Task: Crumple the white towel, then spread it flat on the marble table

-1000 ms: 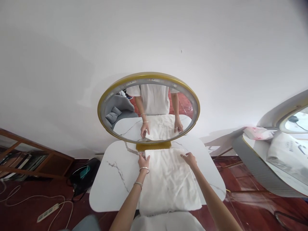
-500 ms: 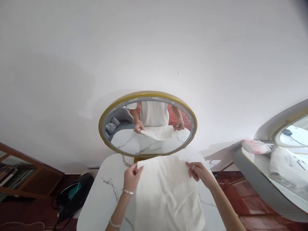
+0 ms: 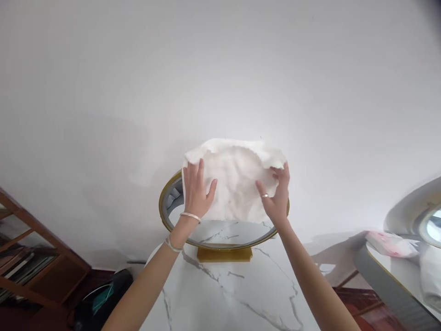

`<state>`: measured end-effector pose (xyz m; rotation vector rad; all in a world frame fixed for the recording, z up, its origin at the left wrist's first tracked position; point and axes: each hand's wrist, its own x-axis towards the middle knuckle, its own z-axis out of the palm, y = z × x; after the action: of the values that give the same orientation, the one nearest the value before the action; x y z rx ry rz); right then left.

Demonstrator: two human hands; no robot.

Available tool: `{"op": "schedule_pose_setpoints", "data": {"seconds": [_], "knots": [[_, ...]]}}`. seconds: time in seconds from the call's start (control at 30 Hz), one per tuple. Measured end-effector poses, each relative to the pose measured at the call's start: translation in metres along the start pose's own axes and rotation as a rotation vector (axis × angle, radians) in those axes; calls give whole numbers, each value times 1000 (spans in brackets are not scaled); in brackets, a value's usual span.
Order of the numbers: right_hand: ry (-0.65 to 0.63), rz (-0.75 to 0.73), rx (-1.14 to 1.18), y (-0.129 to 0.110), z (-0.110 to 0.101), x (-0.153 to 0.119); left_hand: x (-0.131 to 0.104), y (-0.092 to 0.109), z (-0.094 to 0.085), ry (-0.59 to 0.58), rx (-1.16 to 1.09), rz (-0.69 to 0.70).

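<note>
A white cloth (image 3: 232, 184) hangs over the upper part of the oval gold-rimmed mirror (image 3: 164, 220), covering most of its glass. My left hand (image 3: 198, 191) presses against the cloth's left side with fingers stretched and the thumb spread away. At the right side my right hand (image 3: 277, 195) touches the cloth, its thumb well apart from the raised fingers; some fingertips are partly hidden by the cloth's edge. The mirror's gold base (image 3: 224, 254) stands on the white marbled tabletop (image 3: 237, 289) below both hands.
A second table (image 3: 389, 276) at the right bears a pink-and-white packet (image 3: 391, 243), a pale cloth item (image 3: 430, 276) and another mirror (image 3: 425, 225). On the left are a wooden shelf (image 3: 48, 248) and a black bag (image 3: 117, 285). The wall (image 3: 220, 69) rises close behind.
Both hands have moved up and forward from the tabletop, carrying the cloth onto the mirror. The pinching left fingers have spread flat. The view has tilted upward a little.
</note>
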<state>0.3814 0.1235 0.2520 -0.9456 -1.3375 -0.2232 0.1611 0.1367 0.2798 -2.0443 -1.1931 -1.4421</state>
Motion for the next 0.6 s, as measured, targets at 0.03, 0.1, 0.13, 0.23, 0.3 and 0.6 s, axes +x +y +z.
{"op": "schedule_pose_setpoints", "data": {"seconds": [0.03,0.1,0.13,0.23,0.3,0.6], "knots": [[-42,-71,-82,1,5,3,5,-2,5,-4,44,39],[-100,-179,-219,6,12,6,15,-5,11,-2,103,81],[-117,-210,-271,8,14,8,20,-6,12,-4,122,89],[-99,-209,-375,10,18,14,38,-8,8,-28,160,96],[-79,-199,-404,7,22,20,50,-8,4,-69,168,84],[-7,-292,-405,-10,49,28,48,-17,-1,0,8,147]]}}
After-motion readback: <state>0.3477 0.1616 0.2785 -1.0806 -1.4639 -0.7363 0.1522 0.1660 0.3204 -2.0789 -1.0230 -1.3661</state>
